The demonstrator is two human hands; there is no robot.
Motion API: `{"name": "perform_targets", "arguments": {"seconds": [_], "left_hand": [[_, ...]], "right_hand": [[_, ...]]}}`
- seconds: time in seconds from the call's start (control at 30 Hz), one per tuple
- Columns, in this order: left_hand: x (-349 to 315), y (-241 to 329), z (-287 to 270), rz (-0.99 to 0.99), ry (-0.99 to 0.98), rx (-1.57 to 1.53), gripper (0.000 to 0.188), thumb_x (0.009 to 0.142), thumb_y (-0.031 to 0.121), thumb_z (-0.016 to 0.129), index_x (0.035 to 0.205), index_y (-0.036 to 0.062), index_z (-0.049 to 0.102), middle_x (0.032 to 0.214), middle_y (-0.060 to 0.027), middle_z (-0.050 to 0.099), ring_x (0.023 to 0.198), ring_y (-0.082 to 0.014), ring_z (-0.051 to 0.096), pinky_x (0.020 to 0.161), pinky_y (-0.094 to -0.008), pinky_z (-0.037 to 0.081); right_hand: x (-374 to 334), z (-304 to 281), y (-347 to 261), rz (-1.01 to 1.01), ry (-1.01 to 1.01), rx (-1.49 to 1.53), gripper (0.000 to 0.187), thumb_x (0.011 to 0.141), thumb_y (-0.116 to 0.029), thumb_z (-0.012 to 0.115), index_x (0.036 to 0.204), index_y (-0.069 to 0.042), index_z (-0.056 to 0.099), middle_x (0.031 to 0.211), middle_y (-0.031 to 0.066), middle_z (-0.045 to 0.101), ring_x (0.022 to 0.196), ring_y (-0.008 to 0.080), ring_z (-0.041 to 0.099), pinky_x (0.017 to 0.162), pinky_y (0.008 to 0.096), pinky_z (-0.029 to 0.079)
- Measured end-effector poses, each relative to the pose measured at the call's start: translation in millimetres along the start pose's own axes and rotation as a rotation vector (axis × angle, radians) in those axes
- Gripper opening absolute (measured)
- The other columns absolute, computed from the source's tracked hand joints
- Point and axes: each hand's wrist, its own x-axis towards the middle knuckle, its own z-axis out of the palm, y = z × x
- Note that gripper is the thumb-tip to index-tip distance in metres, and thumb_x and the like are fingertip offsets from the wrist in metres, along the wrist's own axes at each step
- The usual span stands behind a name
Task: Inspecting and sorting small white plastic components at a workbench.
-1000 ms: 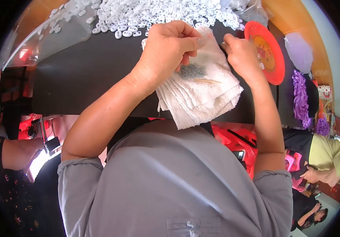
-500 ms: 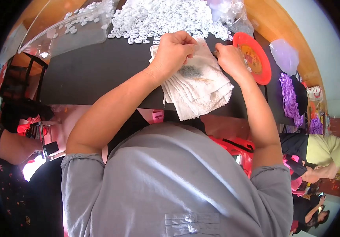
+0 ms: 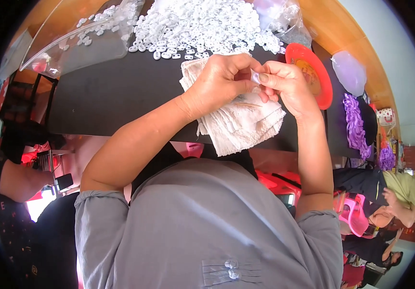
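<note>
Two hands, the left hand (image 3: 217,83) and the right hand (image 3: 290,89), are held together at the tips, with a small pale piece (image 3: 255,77) pinched between them. The left thumb and forefinger are curved toward each other, nearly closed; the right thumb is pressed to the piece over bent fingers. Much of its outline is covered by the fingertips, so its exact shape cannot be told. Beneath the fingers, a folded whitish cloth (image 3: 243,127) is laid on a dark table (image 3: 92,103). Beyond them, white oval pieces (image 3: 198,24) are heaped. Just right of the fingers, a red plate (image 3: 327,90) is partly hidden by the right hand; farther right, a purple bundle (image 3: 355,125) is seen. Well to their left, white pieces are held in a clear container (image 3: 94,59).
</note>
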Motion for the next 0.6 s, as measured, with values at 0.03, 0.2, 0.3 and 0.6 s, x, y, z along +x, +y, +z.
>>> {"name": "perform_targets", "arguments": {"seconds": [0.03,0.2,0.3,0.6], "left_hand": [[-0.8,-0.4,-1.1,-0.01,0.012,0.008,0.021,0.077,-0.001,0.069,0.098,-0.0004,0.065,0.07,-0.0029,0.058,0.065,-0.0097,0.053,0.063,-0.0262,0.047],[-0.9,5.4,-0.7,-0.001,0.035,0.072,0.018,0.077,0.0,0.071,0.094,-0.0012,0.063,0.072,-0.0054,0.061,0.067,-0.0104,0.057,0.063,-0.0266,0.049],[-3.1,8.5,-1.5,0.041,0.06,0.115,0.018,0.077,0.001,0.073,0.091,-0.0014,0.062,0.073,-0.007,0.063,0.068,-0.0111,0.059,0.063,-0.0267,0.05],[-3.3,10.8,-4.3,0.155,0.059,0.077,0.021,0.078,0.0,0.073,0.092,0.0001,0.059,0.076,-0.0067,0.064,0.069,-0.0118,0.062,0.064,-0.0259,0.051]], "right_hand": [[0.6,0.4,0.7,0.002,-0.004,0.006,0.021,0.088,-0.022,0.066,0.084,-0.002,0.064,0.063,-0.0012,0.054,0.054,0.0075,0.054,0.049,0.0192,0.033],[0.0,-1.9,6.0,-0.034,-0.044,0.1,0.021,0.09,-0.021,0.064,0.086,0.0,0.063,0.065,-0.0001,0.056,0.056,0.0069,0.054,0.05,0.0185,0.034],[-0.4,2.1,2.2,-0.045,-0.061,0.128,0.021,0.09,-0.02,0.064,0.084,0.0,0.063,0.065,0.0,0.056,0.055,0.0065,0.053,0.05,0.0186,0.034],[2.6,2.6,2.1,-0.122,-0.08,0.198,0.02,0.089,-0.018,0.064,0.089,0.002,0.062,0.067,0.0047,0.058,0.051,0.0074,0.051,0.045,0.0181,0.032]]}}
